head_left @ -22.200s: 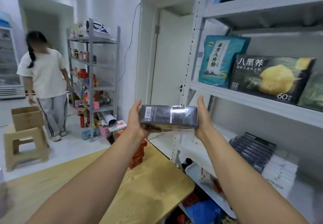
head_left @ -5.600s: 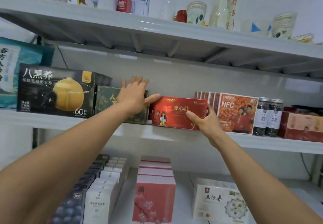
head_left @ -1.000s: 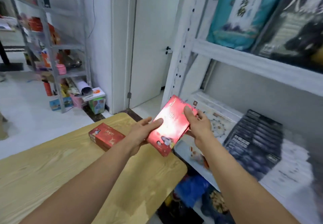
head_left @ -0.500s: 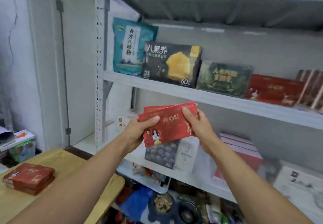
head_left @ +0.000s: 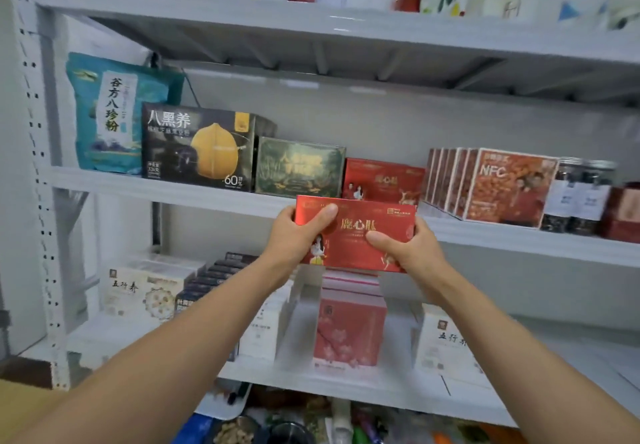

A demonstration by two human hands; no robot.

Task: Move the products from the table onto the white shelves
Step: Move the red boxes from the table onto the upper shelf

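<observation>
Red box (head_left: 356, 235) raised to the middle shelf (head_left: 173, 189) edge, both hands on it.
Half a second back it was held lower, and a spare red pack showed far left; that pack is out of frame now. Left hand (head_left: 294, 235) and right hand (head_left: 408, 249) have fingers clamped on its ends, thumbs over the front. It hangs just below and in front of the shelved red box (head_left: 382, 180), not yet set down. It likely goes in front of that twin next.

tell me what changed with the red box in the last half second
The red box rose from below the middle shelf to its front edge, before the matching red box. Left hand and right hand keep their grip on its ends. Nothing on the shelf moved.
</observation>
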